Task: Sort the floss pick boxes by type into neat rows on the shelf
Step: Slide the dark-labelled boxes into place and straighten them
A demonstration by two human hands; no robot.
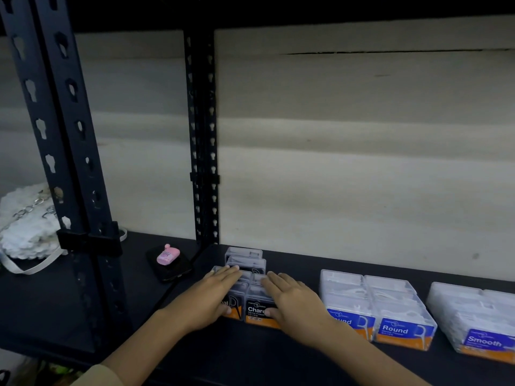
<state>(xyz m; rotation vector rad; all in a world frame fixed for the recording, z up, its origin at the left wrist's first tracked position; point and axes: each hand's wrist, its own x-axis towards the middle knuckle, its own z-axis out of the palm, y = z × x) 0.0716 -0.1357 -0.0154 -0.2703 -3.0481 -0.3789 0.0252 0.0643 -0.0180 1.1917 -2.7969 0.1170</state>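
- Directly under both hands sits the cluster of charcoal boxes (pixel 257 312), lined up front to back on the black shelf (pixel 237 355), near its left post.
- Left hand (pixel 214 296) lies flat on the left boxes, fingers straight and close together, thumb against the front label.
- Right hand (pixel 289 299) lies flat on the right boxes, fingers straight, thumb pressing the front label.
- Both forearms reach in from below, angled toward each other.
- Round boxes (pixel 395 327) stand just right of the right hand; smooth boxes (pixel 485 341) stand farther right.
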